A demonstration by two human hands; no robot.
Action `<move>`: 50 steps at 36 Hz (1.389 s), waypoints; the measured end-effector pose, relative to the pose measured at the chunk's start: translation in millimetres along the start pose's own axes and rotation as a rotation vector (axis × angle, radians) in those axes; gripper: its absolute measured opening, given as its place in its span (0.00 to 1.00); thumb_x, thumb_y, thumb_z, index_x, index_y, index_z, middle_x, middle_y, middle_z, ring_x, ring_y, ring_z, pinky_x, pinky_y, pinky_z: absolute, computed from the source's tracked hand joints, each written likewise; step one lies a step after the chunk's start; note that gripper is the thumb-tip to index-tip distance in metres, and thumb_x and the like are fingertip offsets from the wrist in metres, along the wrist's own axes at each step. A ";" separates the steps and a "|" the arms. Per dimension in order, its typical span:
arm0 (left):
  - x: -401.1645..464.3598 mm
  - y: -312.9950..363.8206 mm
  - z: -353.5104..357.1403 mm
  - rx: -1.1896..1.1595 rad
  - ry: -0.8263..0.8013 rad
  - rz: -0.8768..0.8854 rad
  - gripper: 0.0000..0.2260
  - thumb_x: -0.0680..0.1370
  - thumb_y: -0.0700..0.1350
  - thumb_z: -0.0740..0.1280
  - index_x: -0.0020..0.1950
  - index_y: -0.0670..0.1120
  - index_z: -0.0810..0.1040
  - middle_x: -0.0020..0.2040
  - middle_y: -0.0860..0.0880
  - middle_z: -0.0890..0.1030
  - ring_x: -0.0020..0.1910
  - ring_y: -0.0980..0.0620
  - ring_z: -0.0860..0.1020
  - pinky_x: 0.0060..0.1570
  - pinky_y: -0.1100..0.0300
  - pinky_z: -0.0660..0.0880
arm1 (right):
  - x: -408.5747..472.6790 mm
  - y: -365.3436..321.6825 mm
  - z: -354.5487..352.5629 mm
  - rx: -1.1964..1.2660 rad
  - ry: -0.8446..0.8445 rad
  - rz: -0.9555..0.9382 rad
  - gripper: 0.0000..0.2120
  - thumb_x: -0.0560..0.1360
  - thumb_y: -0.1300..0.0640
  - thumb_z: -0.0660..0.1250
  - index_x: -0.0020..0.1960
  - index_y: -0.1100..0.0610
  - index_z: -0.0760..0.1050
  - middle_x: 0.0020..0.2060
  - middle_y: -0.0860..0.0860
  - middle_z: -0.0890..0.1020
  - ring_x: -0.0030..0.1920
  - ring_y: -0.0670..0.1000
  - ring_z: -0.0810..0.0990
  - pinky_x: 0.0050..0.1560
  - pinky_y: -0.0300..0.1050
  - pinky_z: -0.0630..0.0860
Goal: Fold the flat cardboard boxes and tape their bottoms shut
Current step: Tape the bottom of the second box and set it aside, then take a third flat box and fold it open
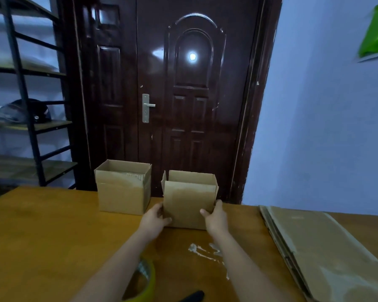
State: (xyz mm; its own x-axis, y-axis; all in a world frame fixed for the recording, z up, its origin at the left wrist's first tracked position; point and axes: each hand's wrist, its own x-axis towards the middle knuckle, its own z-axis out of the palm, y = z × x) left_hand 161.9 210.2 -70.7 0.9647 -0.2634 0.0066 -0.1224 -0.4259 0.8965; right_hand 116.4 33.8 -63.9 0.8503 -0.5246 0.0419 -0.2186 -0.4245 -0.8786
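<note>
i clamp box [189, 203] upright, left hand [155, 219] and right hand [215, 217] curled on its sides | parking it beside done box [123, 188] | flats [314, 247] and tape [143, 280] within reach

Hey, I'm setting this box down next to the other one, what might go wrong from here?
The held box, gripped by the left hand and right hand, sits close to the finished box; sliding it left may knock that one. Your left forearm passes right over the tape roll, so pulling back might sweep it off the table.
</note>
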 end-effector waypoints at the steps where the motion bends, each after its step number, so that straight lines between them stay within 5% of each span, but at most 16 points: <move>1: 1.2 -1.4 -0.3 -0.013 -0.006 -0.006 0.28 0.76 0.39 0.68 0.74 0.44 0.62 0.71 0.44 0.69 0.71 0.44 0.67 0.67 0.51 0.67 | 1.7 -0.1 3.1 -0.001 0.002 -0.004 0.27 0.79 0.58 0.63 0.74 0.59 0.57 0.69 0.59 0.70 0.68 0.59 0.70 0.64 0.52 0.71; 13: 29.4 -0.8 -11.1 -0.015 -0.027 -0.067 0.29 0.77 0.40 0.67 0.75 0.43 0.59 0.71 0.42 0.68 0.70 0.42 0.66 0.67 0.50 0.66 | 25.7 -5.1 27.8 -0.001 -0.051 -0.003 0.20 0.80 0.56 0.61 0.70 0.59 0.62 0.65 0.56 0.73 0.66 0.57 0.72 0.63 0.51 0.73; 18: 29.9 2.3 -14.0 -0.030 -0.072 -0.085 0.31 0.77 0.41 0.67 0.76 0.44 0.56 0.72 0.42 0.67 0.70 0.42 0.65 0.68 0.50 0.64 | 28.8 -5.5 27.2 -0.122 -0.093 -0.042 0.14 0.81 0.53 0.57 0.64 0.58 0.64 0.60 0.55 0.75 0.53 0.52 0.75 0.51 0.46 0.75; 23: 24.2 9.3 -17.4 0.011 -0.054 -0.071 0.28 0.78 0.40 0.66 0.76 0.40 0.57 0.72 0.40 0.66 0.71 0.41 0.65 0.69 0.50 0.63 | 22.0 -6.9 14.0 -0.153 -0.121 -0.046 0.25 0.81 0.53 0.58 0.75 0.59 0.55 0.69 0.54 0.69 0.64 0.54 0.72 0.52 0.41 0.70; 27: 13.2 14.3 -21.6 0.157 -0.041 -0.072 0.20 0.79 0.42 0.65 0.69 0.41 0.66 0.65 0.40 0.73 0.61 0.43 0.72 0.57 0.55 0.69 | 6.3 -6.8 -1.6 -0.301 -0.118 -0.089 0.25 0.81 0.53 0.58 0.75 0.59 0.56 0.72 0.54 0.63 0.67 0.55 0.71 0.61 0.45 0.71; 30: 3.3 15.4 -25.2 0.432 -0.063 -0.048 0.07 0.80 0.42 0.63 0.57 0.44 0.72 0.55 0.43 0.76 0.49 0.48 0.73 0.53 0.55 0.73 | -5.9 -3.2 -17.4 -0.466 -0.119 -0.143 0.20 0.80 0.56 0.58 0.71 0.60 0.64 0.70 0.55 0.65 0.62 0.54 0.74 0.59 0.46 0.73; 36: -21.0 25.4 -7.9 0.804 -0.154 0.068 0.13 0.80 0.42 0.59 0.64 0.45 0.72 0.59 0.46 0.77 0.55 0.49 0.76 0.52 0.60 0.75 | -28.3 3.6 -50.6 -0.801 -0.194 -0.245 0.12 0.79 0.61 0.58 0.60 0.60 0.73 0.60 0.56 0.74 0.56 0.55 0.76 0.55 0.48 0.75; 42: -37.3 52.4 26.0 0.923 -0.153 0.167 0.14 0.79 0.45 0.62 0.64 0.49 0.74 0.57 0.48 0.78 0.54 0.51 0.77 0.52 0.59 0.77 | -45.3 6.8 -84.0 -0.952 -0.206 -0.254 0.10 0.78 0.60 0.59 0.56 0.60 0.74 0.50 0.55 0.77 0.47 0.53 0.76 0.46 0.45 0.74; 50: -43.9 109.7 91.2 0.914 -0.256 0.328 0.13 0.79 0.46 0.62 0.63 0.45 0.74 0.59 0.45 0.77 0.56 0.46 0.76 0.51 0.56 0.74 | -49.9 17.2 -164.1 -0.930 -0.129 -0.197 0.12 0.78 0.61 0.57 0.59 0.61 0.73 0.57 0.56 0.76 0.55 0.57 0.78 0.55 0.50 0.76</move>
State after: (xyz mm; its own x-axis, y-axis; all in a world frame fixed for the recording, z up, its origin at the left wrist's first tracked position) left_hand 84.9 96.1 -13.1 0.7849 -0.6196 0.0002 -0.6092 -0.7717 0.1826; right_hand -8.4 -68.4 -3.1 0.9463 -0.3197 0.0471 -0.3116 -0.9413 -0.1297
